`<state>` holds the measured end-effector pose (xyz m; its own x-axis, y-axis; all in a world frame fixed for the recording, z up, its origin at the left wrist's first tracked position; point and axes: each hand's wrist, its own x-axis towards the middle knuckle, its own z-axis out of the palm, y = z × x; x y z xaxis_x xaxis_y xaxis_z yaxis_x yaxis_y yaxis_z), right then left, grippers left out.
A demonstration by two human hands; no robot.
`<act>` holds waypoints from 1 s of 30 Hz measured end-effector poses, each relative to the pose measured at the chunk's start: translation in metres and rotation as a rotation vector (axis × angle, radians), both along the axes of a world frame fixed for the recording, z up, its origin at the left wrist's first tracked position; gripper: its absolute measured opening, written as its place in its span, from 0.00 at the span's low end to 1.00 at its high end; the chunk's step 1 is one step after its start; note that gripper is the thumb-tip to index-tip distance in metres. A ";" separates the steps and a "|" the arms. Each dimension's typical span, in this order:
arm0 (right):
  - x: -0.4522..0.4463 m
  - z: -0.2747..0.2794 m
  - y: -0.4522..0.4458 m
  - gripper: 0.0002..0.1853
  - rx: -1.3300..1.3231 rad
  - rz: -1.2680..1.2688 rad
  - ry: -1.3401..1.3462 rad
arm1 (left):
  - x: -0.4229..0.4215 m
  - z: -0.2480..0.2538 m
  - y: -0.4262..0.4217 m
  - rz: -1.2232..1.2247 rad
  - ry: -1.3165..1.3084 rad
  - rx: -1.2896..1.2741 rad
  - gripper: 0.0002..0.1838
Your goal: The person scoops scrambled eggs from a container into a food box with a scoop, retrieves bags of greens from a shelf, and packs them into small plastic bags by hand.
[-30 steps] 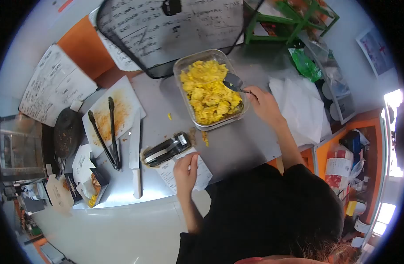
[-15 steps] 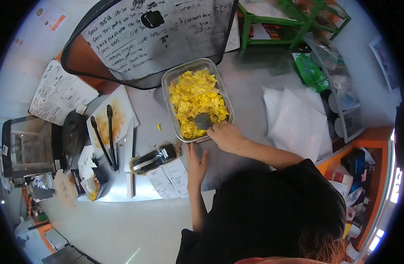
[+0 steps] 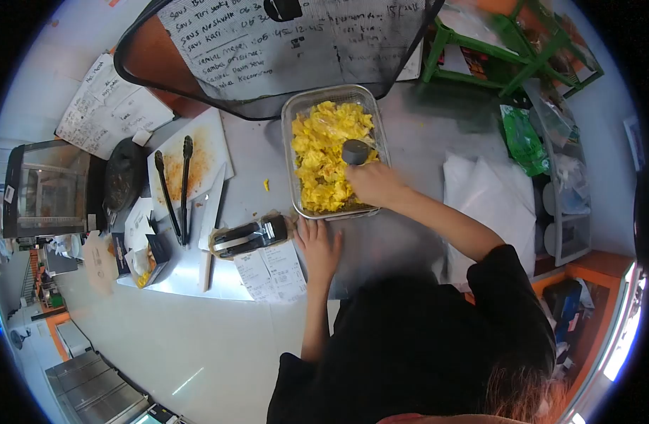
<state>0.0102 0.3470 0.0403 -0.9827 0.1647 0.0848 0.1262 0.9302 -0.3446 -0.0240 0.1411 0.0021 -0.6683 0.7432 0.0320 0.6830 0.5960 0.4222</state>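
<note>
A wire-mesh tray (image 3: 294,189) holds a heap of yellow scrambled egg (image 3: 321,152). My right hand (image 3: 378,185) reaches over the tray's right side, its fingers closed around the handle of a small grey scoop (image 3: 355,151). The scoop's round head is over the egg; whether it touches the egg I cannot tell. My left hand (image 3: 318,247) lies with fingers spread on the steel table (image 3: 257,159), fingertips near the tray's front edge. Just left of it is a tape dispenser (image 3: 248,237).
Black tongs (image 3: 185,191) lie on a stained white cutting board (image 3: 204,152), with a knife (image 3: 211,212) alongside. Paper receipts (image 3: 271,272) stick out at the table's front edge. White plastic sheets (image 3: 487,212) lie to the right. A mesh screen (image 3: 250,63) stands behind the tray.
The view has shifted, so the table's things appear farther right and higher. My right hand has moved the scoop away from the tray's near edge, toward its middle. My left hand's fingers have spread.
</note>
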 end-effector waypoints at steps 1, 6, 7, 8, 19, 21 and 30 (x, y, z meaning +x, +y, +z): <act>-0.003 -0.012 -0.006 0.05 -0.013 0.068 0.058 | 0.000 0.000 -0.001 -0.019 0.001 -0.028 0.32; 0.008 -0.007 -0.032 0.05 0.021 0.260 0.043 | 0.004 -0.002 0.001 -0.006 0.051 0.023 0.33; 0.014 0.000 -0.035 0.05 -0.004 0.273 0.000 | 0.006 -0.004 0.000 0.003 0.058 0.026 0.33; 0.016 0.005 -0.032 0.05 -0.007 0.210 0.039 | 0.007 -0.004 -0.001 0.007 0.056 0.015 0.34; -0.008 -0.038 0.015 0.07 0.139 0.107 0.211 | 0.001 -0.004 -0.006 -0.019 0.019 -0.040 0.35; -0.005 -0.039 0.009 0.09 0.148 0.145 0.216 | 0.002 -0.004 -0.006 -0.016 0.000 -0.021 0.36; 0.004 -0.037 0.042 0.13 -1.404 -0.443 0.192 | 0.003 -0.008 -0.007 -0.011 0.034 -0.007 0.37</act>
<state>0.0145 0.3886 0.0033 -0.8246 0.4951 -0.2737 0.1534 -0.2700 -0.9506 -0.0206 0.1339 -0.0061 -0.6586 0.7509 0.0491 0.7034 0.5912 0.3945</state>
